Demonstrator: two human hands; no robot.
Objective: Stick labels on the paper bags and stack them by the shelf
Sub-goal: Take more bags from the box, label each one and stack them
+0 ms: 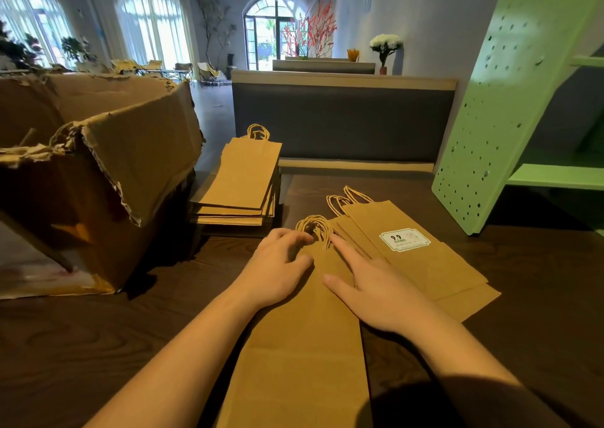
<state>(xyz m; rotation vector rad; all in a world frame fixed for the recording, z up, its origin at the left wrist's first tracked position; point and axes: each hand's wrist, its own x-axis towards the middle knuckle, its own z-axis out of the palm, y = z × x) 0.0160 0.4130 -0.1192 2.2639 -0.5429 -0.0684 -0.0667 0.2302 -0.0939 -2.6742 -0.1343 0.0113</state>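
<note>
**Bare bag under both grips, no label on it yet**

The plain paper bag [304, 362] lies flat on the bench [98, 346] directly in front of the person, its twine handles [315, 231] pointing away. No sticker shows on its upper face. The left grip [277, 264] rests at the bag's top edge beside the handles with fingers loosely bent, clenching nothing that can be seen. The right grip [376, 290] lies released and flat on the paper, forefinger stretched toward the handles.

The bag looks light, thin and creased flat, so it will likely slide easily on the dark wood and buckle if lifted by one corner. The folded top edge or the handles seem the soundest places to take hold (the twine is looped and may snag its neighbour).

Just to the right, touching this bag, sits a fanned pile of finished bags [434, 264], the top one bearing a white label [404, 239], near the foot of the green shelf [510, 101]. A neat stack of unlabelled bags [245, 179] waits further back, beside a torn cardboard box [108, 172].
</note>
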